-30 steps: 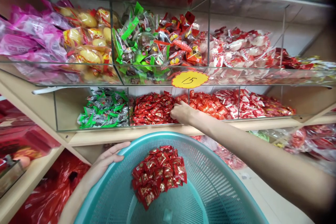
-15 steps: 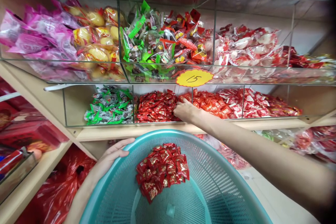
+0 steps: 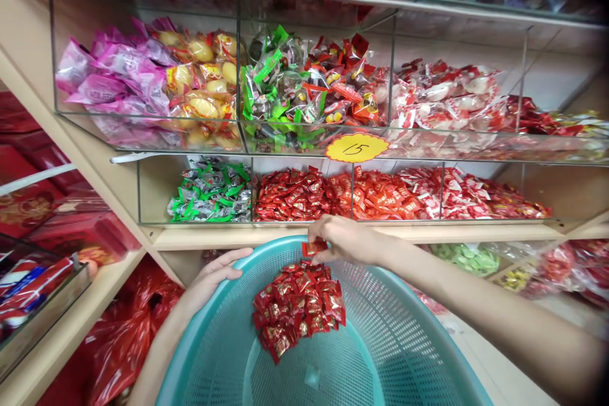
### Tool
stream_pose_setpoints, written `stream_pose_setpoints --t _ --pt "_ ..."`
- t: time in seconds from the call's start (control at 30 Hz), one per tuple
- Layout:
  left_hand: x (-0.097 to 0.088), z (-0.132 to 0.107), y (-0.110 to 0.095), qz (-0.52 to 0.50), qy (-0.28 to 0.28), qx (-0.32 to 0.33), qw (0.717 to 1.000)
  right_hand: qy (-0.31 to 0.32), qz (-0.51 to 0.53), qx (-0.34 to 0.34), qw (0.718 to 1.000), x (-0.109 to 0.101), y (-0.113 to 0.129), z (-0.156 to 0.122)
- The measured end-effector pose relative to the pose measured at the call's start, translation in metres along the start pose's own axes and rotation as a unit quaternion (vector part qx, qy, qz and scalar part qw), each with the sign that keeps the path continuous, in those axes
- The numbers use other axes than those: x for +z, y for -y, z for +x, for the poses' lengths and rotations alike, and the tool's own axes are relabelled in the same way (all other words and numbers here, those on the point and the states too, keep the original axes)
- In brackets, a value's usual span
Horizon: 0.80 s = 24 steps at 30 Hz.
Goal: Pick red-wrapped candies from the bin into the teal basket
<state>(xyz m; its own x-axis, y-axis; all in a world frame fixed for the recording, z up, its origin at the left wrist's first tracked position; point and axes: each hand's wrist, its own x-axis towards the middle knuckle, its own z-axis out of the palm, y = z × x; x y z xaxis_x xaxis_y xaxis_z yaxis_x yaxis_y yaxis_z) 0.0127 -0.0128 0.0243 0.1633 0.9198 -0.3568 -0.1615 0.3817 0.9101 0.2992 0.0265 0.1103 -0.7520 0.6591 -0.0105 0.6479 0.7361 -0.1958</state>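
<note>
My right hand (image 3: 341, 240) is closed on a few red wrapped candies (image 3: 314, 246) just above the far rim of a teal plastic basket (image 3: 394, 330). In the basket lies a pile of the same red candies (image 3: 297, 307). My left hand (image 3: 212, 278) grips the basket's left rim, fingers curled over the edge. Directly behind my right hand, the lower glass bin of red candies (image 3: 290, 193) stands on the wooden shelf.
Glass bins line the shelves: green-and-silver candies (image 3: 209, 191), more red and red-white candies (image 3: 404, 190), pink packs (image 3: 118, 76), yellow sweets, mixed wrappers. A yellow price tag (image 3: 356, 147) reads 15. Red bags (image 3: 118, 342) and boxes sit lower left.
My right hand has come out of the red candy bin with candies and moved down over the basket. The view has shifted, so the shelves appear further right and lower.
</note>
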Motion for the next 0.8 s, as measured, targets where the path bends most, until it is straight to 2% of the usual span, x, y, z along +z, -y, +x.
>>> stream_pose_setpoints --t 0.17,0.27,0.37,0.53,0.8 --pt "0.002 -0.002 -0.002 -0.002 -0.004 -0.003 1.000 0.002 0.027 0.003 1.000 0.044 -0.009 -0.006" --pt "0.003 -0.003 -0.003 0.008 -0.011 0.003 1.000 0.022 0.045 0.030 0.998 0.059 -0.012 -0.012" --pt "0.003 -0.003 -0.003 0.017 -0.012 0.003 1.000 0.019 0.069 0.052 0.996 0.063 -0.013 -0.018" --pt "0.000 0.001 0.000 0.010 -0.013 -0.001 1.000 -0.030 0.069 0.093 0.993 0.057 -0.018 -0.034" --pt "-0.002 0.007 0.006 0.001 -0.016 -0.006 1.000 -0.003 0.038 0.123 0.992 0.059 -0.019 -0.055"
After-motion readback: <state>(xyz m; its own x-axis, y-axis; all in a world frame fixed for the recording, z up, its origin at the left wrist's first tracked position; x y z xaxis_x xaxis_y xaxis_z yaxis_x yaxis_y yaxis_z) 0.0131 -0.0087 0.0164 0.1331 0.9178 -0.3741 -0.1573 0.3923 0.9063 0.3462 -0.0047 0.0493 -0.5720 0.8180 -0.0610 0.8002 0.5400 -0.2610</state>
